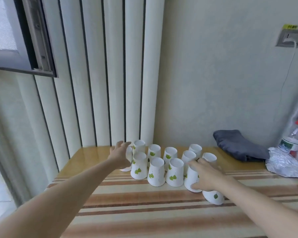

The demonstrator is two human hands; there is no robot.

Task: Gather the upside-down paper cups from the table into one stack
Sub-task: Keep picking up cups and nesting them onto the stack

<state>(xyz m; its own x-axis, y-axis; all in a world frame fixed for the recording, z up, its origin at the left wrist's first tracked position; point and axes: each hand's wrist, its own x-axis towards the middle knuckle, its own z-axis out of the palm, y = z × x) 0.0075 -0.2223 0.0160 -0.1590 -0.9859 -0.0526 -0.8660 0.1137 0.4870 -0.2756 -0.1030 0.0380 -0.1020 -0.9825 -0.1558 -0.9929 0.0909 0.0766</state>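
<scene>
Several white paper cups with green leaf prints stand upside down in a cluster on the striped wooden table (144,212); one of them (156,171) is at the front middle. My right hand (206,177) wraps around a cup (191,177) at the cluster's right front, thumb low on its side. A further cup (213,197) sits partly under my right wrist. My left hand (120,156) reaches to the cluster's left end with fingers spread, in front of a cup (127,160) that it mostly hides; whether it touches that cup I cannot tell.
A folded dark grey cloth (239,146) lies at the back right by the wall. Crumpled foil (286,164) and a bottle with a red cap (292,143) sit at the right edge. A ribbed radiator (101,74) stands behind the table.
</scene>
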